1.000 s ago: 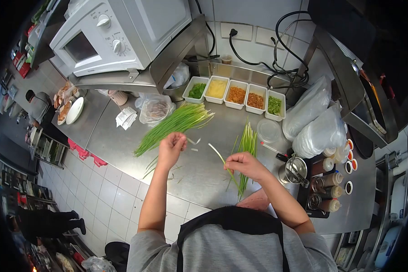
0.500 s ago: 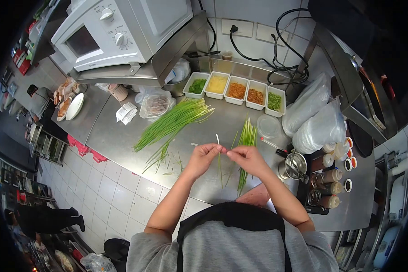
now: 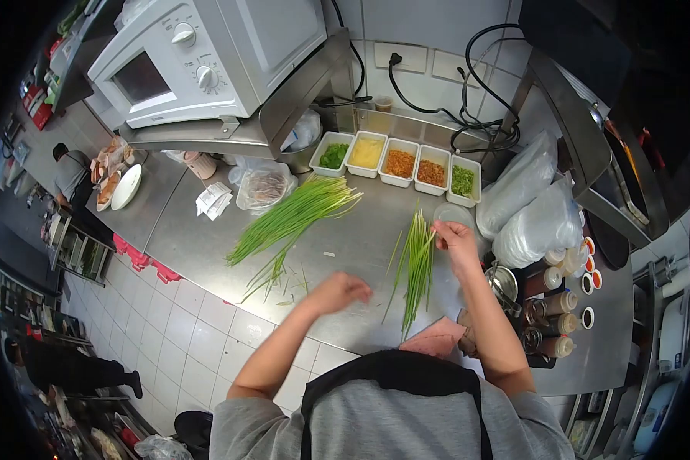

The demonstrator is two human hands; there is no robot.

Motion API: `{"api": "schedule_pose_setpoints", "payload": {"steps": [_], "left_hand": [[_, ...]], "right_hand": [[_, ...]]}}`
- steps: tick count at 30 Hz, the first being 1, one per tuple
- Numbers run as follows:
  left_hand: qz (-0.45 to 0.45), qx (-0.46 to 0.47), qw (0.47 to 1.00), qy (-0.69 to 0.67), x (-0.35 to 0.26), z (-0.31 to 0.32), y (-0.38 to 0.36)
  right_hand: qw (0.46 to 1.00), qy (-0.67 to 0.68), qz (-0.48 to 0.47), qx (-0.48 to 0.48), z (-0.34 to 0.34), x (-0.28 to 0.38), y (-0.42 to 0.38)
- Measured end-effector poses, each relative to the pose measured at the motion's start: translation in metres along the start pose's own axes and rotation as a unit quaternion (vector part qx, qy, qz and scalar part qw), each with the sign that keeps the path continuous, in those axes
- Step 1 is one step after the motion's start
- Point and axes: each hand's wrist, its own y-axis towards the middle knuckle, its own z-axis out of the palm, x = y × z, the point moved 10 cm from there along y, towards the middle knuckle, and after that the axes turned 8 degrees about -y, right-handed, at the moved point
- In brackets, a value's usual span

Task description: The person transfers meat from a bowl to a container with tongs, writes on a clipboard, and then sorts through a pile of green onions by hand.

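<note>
Green stalks lie on the steel bench in two lots. The smaller bundle stretches from mid-bench to the front edge, pale ends towards the back edge; the larger pile slants from near the white tubs at the back edge towards the front edge on the left. The right hand is beside the smaller bundle's pale ends, thumb and finger close together; whether they grip a stalk, I cannot tell. The left hand, blurred, hangs part-open and loosely curled near the front edge, with nothing visible in it. A pale scrap lies between the two lots. A light pinch near one pale end, drawing a single stalk out lengthwise, should leave its neighbours aligned and the thin green unbruised.
</note>
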Motion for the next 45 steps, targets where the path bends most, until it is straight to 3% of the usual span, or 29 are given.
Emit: {"api": "schedule_pose_setpoints", "payload": {"steps": [1,3,4,5,7,8,11,14,17,20,23,26,28,31,38,43,44,45], "left_hand": [[0.011,-0.034,0.998,0.05,0.013,-0.017,0.005],[0.047,-0.243,0.96,0.13,0.024,-0.078,0.017],[0.083,-0.303,0.931,0.186,0.028,-0.103,0.024],[0.117,-0.36,0.894,0.24,0.027,-0.123,0.028],[0.059,-0.4,0.862,0.305,0.035,-0.144,0.041],[0.03,-0.418,0.843,0.336,0.039,-0.151,0.044],[-0.023,-0.38,0.842,0.383,0.054,-0.157,0.06],[-0.025,-0.377,0.862,0.337,0.058,-0.164,0.063],[0.108,-0.39,0.883,0.236,0.055,-0.174,0.059],[0.039,-0.318,0.947,0.033,0.031,-0.164,0.053],[0.047,-0.206,0.959,-0.188,-0.029,-0.123,0.039],[0.016,-0.162,0.958,-0.235,-0.058,-0.091,0.022],[0.019,-0.169,0.961,-0.216,-0.07,-0.077,0.009],[0.028,-0.187,0.967,-0.171,-0.083,-0.066,-0.005],[0.01,-0.208,0.975,-0.076,-0.098,-0.053,-0.024],[0.004,-0.211,0.964,-0.159,-0.083,-0.051,-0.04],[0.0,-0.213,0.96,-0.182,-0.079,-0.052,-0.043],[-0.01,-0.197,0.95,-0.243,-0.072,-0.052,-0.044]], "right_hand": [[0.997,-0.076,0.009,-0.007,-0.007,-0.019,0.008],[0.974,-0.224,0.023,-0.02,-0.016,-0.061,0.022],[0.886,-0.453,-0.093,-0.046,-0.016,-0.051,0.024],[0.875,-0.457,-0.138,-0.078,-0.013,-0.042,0.015],[0.846,-0.461,-0.227,-0.143,-0.004,-0.016,-0.006],[0.863,-0.471,-0.157,-0.091,-0.001,-0.022,0.0],[0.87,-0.447,-0.185,-0.096,0.002,-0.011,-0.008],[0.899,-0.403,-0.158,-0.07,0.001,-0.009,-0.012],[0.919,-0.362,-0.153,-0.03,0.014,-0.004,-0.011],[0.951,-0.226,-0.211,0.025,0.054,0.026,-0.017],[0.969,-0.107,-0.207,0.078,0.099,0.061,-0.019],[0.971,-0.078,-0.197,0.114,0.127,0.086,-0.019],[0.972,-0.081,-0.188,0.113,0.133,0.095,-0.025],[0.953,-0.205,-0.185,0.123,0.13,0.098,-0.034],[0.976,-0.119,-0.138,0.12,0.114,0.093,-0.044],[0.994,-0.006,-0.096,0.048,0.081,0.092,-0.021],[0.994,0.001,-0.056,0.095,0.08,0.073,-0.01],[0.978,-0.104,-0.11,0.144,0.095,0.072,-0.014]]}}
